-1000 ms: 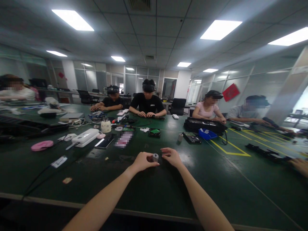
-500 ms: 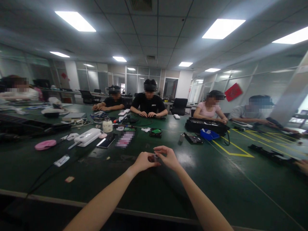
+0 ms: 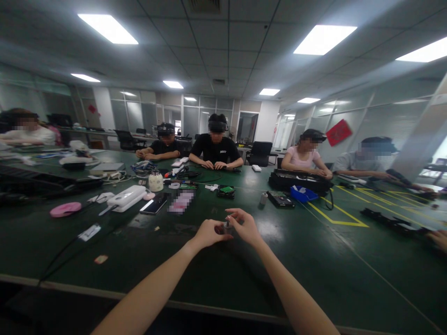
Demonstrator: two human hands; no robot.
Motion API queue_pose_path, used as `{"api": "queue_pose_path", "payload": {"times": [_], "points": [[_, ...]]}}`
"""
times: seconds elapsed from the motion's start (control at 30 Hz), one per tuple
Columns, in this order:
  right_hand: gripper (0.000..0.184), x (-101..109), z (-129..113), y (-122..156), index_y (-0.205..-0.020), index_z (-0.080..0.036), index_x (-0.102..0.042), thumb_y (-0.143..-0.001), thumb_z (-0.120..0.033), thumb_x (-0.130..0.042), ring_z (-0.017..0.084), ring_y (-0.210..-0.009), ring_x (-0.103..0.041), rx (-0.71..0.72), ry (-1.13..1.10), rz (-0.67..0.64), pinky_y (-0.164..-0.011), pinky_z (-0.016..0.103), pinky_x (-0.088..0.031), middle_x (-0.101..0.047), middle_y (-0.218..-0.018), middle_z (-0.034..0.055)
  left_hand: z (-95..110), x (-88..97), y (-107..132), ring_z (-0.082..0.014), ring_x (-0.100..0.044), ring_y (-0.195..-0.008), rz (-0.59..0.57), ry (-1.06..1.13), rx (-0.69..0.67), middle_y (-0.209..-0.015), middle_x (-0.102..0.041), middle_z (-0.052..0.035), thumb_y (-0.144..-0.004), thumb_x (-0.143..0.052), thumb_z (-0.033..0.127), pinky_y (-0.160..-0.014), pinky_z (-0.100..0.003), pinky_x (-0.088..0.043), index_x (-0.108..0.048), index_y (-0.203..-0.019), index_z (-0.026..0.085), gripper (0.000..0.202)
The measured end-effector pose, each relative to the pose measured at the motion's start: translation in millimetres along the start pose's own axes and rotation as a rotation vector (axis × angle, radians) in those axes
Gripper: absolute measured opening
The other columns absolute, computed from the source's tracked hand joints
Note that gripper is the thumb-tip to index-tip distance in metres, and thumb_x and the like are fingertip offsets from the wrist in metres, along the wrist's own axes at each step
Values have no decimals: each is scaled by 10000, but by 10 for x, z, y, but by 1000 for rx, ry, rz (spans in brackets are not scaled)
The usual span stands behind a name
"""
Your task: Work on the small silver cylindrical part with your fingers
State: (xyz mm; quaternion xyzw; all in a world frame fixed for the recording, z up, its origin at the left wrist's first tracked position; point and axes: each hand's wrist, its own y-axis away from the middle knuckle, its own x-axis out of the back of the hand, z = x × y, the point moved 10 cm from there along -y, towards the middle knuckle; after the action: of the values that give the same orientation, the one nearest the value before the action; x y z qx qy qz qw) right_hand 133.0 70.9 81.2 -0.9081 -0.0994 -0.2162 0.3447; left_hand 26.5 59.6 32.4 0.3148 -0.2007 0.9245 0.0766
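Observation:
Near the middle of the green table (image 3: 167,274), my two hands meet over a small object. My left hand (image 3: 208,234) curls its thumb and fingers round a small greyish, round-looking piece (image 3: 225,230), mostly hidden by the fingers. From the right, my right hand (image 3: 245,228) pinches a tiny dark piece (image 3: 228,224) at the top of it, thumb and index finger together, the other fingers lifted. Whether the two pieces are joined I cannot tell. Beyond my right hand stands a small grey cylinder (image 3: 263,199), beside a hard drive (image 3: 280,199).
Left of my hands lie a dark phone (image 3: 153,204), a white power strip (image 3: 126,198), a roll of pink tape (image 3: 65,209) and a labelled cable (image 3: 90,232). A blue tray (image 3: 303,194) and a black case (image 3: 296,181) are to the right. Several people sit around the table.
My right hand's fingertips have shifted slightly, and the tiny dark piece between them now shows more clearly. My left hand has stayed in place.

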Motion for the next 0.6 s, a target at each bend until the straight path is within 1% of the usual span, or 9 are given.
{"api": "queue_pose_path", "payload": {"times": [0.07, 0.13, 0.2, 0.27, 0.37, 0.43, 0.5, 0.57, 0.6], "points": [[248, 58, 24, -7, -1022, -203, -662, -791, -240, -579, 150, -630, -613, -11, 10, 47, -623, 283, -515, -681, -765, 16, 23, 7, 5, -168, -622, -645, -5, 2, -3, -710, -720, -23, -668, -726, 461, -579, -216, -414, -747, -837, 142, 361], [263, 78, 25, -6, -1024, -197, -656, -770, -241, -604, 163, -664, -629, -2, -1, 67, -655, 299, -523, -690, -792, 27, 38, 7, 8, -164, -619, -647, -10, 3, -11, -715, -719, -22, -678, -719, 456, -582, -214, -415, -748, -848, 147, 354], [290, 43, 17, 3, -1030, -193, -648, -742, -229, -632, 174, -721, -656, 12, -38, 42, -695, 314, -532, -702, -874, 45, 28, 3, 7, -163, -618, -645, -9, -2, -12, -720, -719, -21, -678, -716, 461, -580, -214, -414, -747, -856, 149, 361], [316, -30, 12, 16, -1031, -187, -645, -716, -207, -651, 178, -752, -676, 18, -85, -11, -715, 322, -541, -701, -960, 62, -8, -2, 1, -165, -617, -640, 0, -12, -2, -710, -717, -20, -671, -717, 474, -578, -215, -413, -747, -846, 145, 374], [310, -94, 8, 21, -1004, -178, -657, -694, -180, -661, 180, -751, -691, 14, -124, -49, -714, 324, -551, -702, -986, 71, -48, -18, -10, -168, -616, -634, 4, -16, 5, -691, -713, -18, -665, -714, 491, -574, -217, -410, -749, -833, 142, 389], [281, -62, 32, -1, -982, -178, -665, -701, -188, -664, 183, -749, -696, 6, -137, -17, -714, 324, -555, -710, -959, 70, -51, -26, -14, -166, -614, -635, 1, -7, 1, -695, -713, -16, -661, -715, 493, -575, -216, -408, -748, -830, 144, 389], [264, 38, 109, -33, -973, -175, -664, -712, -216, -671, 189, -755, -700, -8, -151, 63, -735, 332, -555, -717, -930, 71, -37, -22, -14, -163, -614, -643, 0, 7, -9, -706, -715, -12, -659, -720, 489, -578, -213, -407, -747, -827, 151, 379], [268, 150, 258, -51, -977, -168, -657, -718, -232, -673, 195, -783, -701, -37, -137, 140, -774, 344, -551, -719, -920, 77, -11, -15, -10, -161, -614, -651, 0, 13, -26, -714, -716, -9, -666, -719, 481, -583, -212, -407, -747, -834, 162, 362], [268, 183, 354, -54, -982, -166, -655, -721, -225, -669, 197, -803, -700, -58, -113, 152, -790, 347, -548, -718, -922, 79, 1, -11, -7, -161, -615, -652, 0, 9, -34, -716, -716, -8, -672, -715, 478, -586, -213, -407, -749, -839, 168, 354]]}}
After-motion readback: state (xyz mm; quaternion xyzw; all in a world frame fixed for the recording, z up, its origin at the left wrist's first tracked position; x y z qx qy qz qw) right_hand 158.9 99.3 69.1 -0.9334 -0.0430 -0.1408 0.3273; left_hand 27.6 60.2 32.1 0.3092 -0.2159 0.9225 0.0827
